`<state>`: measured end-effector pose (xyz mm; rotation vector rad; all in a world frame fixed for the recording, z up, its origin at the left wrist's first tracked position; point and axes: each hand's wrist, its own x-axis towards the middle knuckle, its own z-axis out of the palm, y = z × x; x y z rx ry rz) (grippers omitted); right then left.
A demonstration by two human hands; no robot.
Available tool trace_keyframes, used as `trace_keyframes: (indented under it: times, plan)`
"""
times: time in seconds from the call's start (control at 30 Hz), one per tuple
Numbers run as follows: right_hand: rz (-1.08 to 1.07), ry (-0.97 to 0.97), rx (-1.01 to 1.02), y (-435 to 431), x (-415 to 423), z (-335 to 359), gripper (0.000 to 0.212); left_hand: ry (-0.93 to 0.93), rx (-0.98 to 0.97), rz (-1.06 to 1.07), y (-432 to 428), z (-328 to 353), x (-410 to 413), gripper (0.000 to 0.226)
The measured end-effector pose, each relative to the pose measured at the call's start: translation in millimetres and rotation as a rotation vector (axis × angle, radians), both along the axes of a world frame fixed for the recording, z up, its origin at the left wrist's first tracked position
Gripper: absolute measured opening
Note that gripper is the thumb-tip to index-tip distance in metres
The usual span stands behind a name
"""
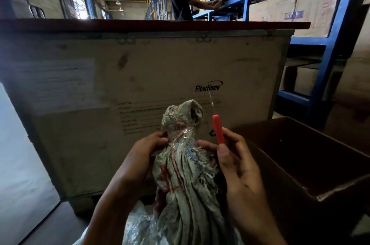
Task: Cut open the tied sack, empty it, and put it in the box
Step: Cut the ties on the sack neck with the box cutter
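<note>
Your left hand (147,149) is clamped on the sack (184,164) neck; your right hand (233,156) pinches the red cutter (217,129), blade up. Slice the clear tie (183,134) only, stroke away from your left fingers (160,137).

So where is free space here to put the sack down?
The open cardboard box to the right of the right hand looks bare inside. A bare strip of floor lies left of the sack, below the wooden crate. Between crate and hands it is crowded.
</note>
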<state>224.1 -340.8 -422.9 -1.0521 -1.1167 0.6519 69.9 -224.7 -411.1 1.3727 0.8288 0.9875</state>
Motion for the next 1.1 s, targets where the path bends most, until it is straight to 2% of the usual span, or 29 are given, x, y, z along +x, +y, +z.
trace_keyframes:
  times: [0.1,0.17,0.23,0.33,0.43,0.53,0.6,0.77,0.9,1.0,1.1]
  plan:
    - [0.054,-0.035,-0.058,-1,-9,0,0.026,-0.007,0.001,0.058,-17,3,-2,0.055]
    - [0.068,-0.031,-0.067,-2,-12,1,0.029,-0.009,0.048,0.001,-32,5,-2,0.063]
    - [0.060,0.021,-0.072,1,-11,3,0.034,-0.008,0.111,0.026,-36,10,-1,0.059]
    - [-0.032,0.080,-0.049,3,-10,5,0.039,-0.098,0.058,0.042,-26,5,-8,0.055]
    - [-0.141,-0.012,-0.008,2,-8,7,0.042,-0.216,-0.038,0.011,-19,0,-13,0.054]
    - [-0.103,-0.073,-0.064,0,-3,4,0.075,-0.359,-0.127,-0.064,-16,-2,-13,0.052]
    - [-0.063,-0.114,-0.100,2,-1,0,0.083,-0.409,-0.139,-0.077,-18,-1,-10,0.052]
    - [-0.139,-0.201,-0.097,5,7,-2,0.065,-0.375,-0.135,-0.102,-20,-5,-2,0.058]
    - [-0.243,-0.309,-0.096,1,26,7,0.063,-0.293,-0.111,-0.168,-14,-14,-1,0.052]
    - [-0.223,-0.334,-0.148,-2,38,10,0.058,-0.238,-0.071,-0.189,-13,-17,4,0.053]
    - [-0.192,-0.293,-0.171,-4,44,12,0.049,-0.222,-0.078,-0.059,-13,-16,13,0.049]
